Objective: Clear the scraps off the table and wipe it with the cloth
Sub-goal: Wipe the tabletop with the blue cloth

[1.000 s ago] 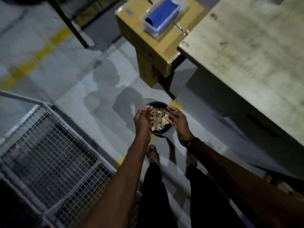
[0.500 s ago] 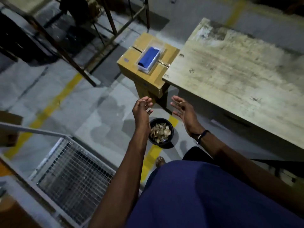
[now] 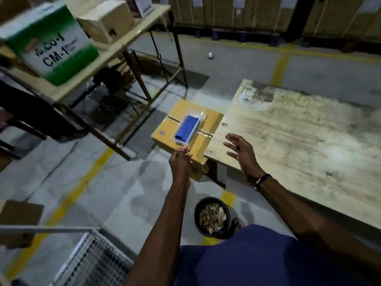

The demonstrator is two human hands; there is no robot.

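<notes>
Scraps (image 3: 212, 218) fill the black bin (image 3: 196, 216); the table (image 3: 299, 145) looks cleared. Wiping remains: blue cloth (image 3: 187, 127) untouched on the cardboard box (image 3: 165, 134). Left hand (image 3: 181, 162) loosely curled, empty; right hand (image 3: 240, 153) spread, empty.

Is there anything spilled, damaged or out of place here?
No spill shows: the scraps sit inside the black bin on the floor. The table top is stained and worn at its far corner. A small white object lies alone on the floor.

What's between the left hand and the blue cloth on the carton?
Nothing visible. The left hand hovers empty just short of the blue cloth, which lies in an open clear tray on the carton.
</notes>
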